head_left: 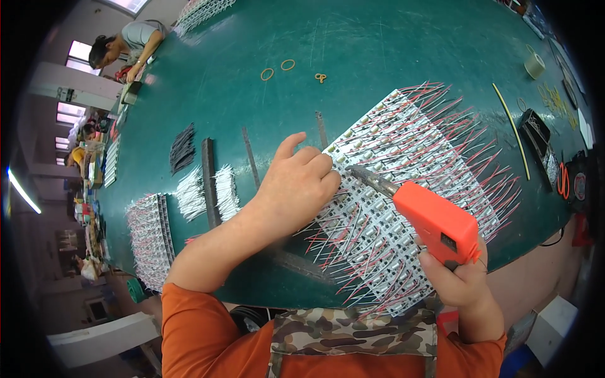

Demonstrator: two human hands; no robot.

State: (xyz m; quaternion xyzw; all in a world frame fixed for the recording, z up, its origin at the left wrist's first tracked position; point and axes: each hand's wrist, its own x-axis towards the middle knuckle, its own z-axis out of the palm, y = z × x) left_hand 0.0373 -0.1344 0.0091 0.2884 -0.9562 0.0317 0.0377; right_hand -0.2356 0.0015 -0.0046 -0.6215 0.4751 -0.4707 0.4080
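A large white panel of small circuit boards lies on the green table, carrying rows of cylindrical parts and red and white wires that stick out past its edges. My left hand rests at the panel's left edge, thumb and forefinger pinched and little finger lifted; what they hold is hidden. In my right hand is an orange soldering gun, its grip wrapped by my fingers. The dark metal tip of the gun points left and meets the panel area right beside my left fingertips.
On the left lie bundles of white wires, a dark bar, dark strips and a second wired panel. Rubber bands lie farther back. A yellow tube, a tape roll and orange-handled scissors are at right. Another person works at the far left.
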